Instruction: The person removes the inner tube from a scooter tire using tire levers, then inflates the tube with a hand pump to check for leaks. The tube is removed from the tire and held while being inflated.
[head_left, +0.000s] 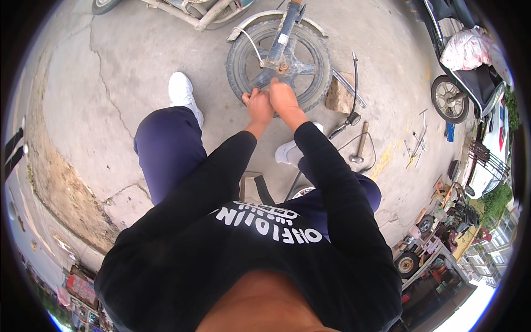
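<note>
— Nearest the lens, what is seen?

— Black long sleeves are seen rising from the lower edge, with dark blue trousers and white shoes (182,91) beneath them on the cracked concrete ground (110,83).

— Where are the hands placed?

— Both are brought together toward twelve o'clock of the picture's centre. The left hand (259,105) is curled, its fingers closed against the tyre's near edge. The right hand (283,98) is pressed just beside it, touching it, its fingers bent over the rim at the same spot. Whether anything small is pinched between them cannot be told.

— And the wheel?

— The front wheel (279,62) of a two-wheeler is stood upright on the ground, directly beyond the hands at twelve o'clock from them. Its lower edge is touched by both hands. A black tyre is fitted around dark spokes.

— Which way is it pointed?

— The wheel is seen nearly side-on, its face turned toward the person. The blue fork leg (283,34) is run from the hub up toward twelve to one o'clock, so the long axis is laid almost straight away from the person. A pale mudguard (260,19) is curved over the far side.

— What is laid nearby?

— A hammer (360,144) is laid at about four o'clock from the wheel, a brick-like block (337,95) at three o'clock, touching the tyre or just beside it. A parked scooter (464,77) is stood well apart at three o'clock.
</note>
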Demonstrator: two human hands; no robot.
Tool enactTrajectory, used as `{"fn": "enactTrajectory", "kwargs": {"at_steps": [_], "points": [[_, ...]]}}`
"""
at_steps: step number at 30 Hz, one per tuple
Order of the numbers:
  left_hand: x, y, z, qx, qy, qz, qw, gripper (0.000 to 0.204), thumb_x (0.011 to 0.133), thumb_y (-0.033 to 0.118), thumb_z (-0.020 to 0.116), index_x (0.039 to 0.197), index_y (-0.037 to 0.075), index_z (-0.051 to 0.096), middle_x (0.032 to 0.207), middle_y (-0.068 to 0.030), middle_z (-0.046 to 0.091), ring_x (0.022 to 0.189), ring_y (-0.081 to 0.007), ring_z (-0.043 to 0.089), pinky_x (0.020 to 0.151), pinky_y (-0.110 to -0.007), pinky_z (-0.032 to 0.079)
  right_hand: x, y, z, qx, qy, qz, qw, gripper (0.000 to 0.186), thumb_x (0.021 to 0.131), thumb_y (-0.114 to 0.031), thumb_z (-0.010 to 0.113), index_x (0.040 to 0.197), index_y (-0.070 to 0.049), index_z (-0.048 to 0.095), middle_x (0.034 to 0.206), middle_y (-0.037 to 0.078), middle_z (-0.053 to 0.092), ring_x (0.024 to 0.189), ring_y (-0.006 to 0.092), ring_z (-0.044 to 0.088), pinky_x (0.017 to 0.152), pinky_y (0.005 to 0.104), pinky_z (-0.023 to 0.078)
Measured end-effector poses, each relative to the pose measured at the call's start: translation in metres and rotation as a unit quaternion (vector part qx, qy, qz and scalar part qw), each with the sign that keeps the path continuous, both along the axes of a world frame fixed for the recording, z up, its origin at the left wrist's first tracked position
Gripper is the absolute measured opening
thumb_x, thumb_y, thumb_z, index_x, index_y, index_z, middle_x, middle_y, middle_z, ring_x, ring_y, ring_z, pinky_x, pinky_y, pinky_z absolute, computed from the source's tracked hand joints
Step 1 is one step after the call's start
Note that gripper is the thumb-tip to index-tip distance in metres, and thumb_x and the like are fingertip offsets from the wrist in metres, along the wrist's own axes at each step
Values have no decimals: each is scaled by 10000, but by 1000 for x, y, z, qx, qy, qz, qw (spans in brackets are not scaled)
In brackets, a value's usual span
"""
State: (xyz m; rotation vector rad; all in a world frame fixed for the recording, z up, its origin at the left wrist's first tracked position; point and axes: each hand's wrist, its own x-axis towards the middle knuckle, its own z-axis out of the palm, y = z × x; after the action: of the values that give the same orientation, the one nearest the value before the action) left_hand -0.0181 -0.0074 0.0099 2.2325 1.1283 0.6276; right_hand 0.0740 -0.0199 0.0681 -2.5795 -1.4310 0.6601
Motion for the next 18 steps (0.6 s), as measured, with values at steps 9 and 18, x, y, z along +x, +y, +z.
{"fn": "enactTrajectory", "kwargs": {"at_steps": [9,18], "points": [[1,-2,2,-19,6,20,1000,215,833,179,577,637,122,644,618,-32,597,794,-193,549,799,-419,278,8,6,6,-17,45,-48,998,253,828,-137,646,933,67,540,831,288,642,853,441,638,758,484,521],[4,-2,-4,-31,-9,46,998,208,788,202,610,593,139,644,632,-23,609,782,-188,553,790,-410,282,11,4,-12,10,22,42,999,175,807,-68,598,922,37,518,790,276,640,790,440,640,719,501,517]]}}
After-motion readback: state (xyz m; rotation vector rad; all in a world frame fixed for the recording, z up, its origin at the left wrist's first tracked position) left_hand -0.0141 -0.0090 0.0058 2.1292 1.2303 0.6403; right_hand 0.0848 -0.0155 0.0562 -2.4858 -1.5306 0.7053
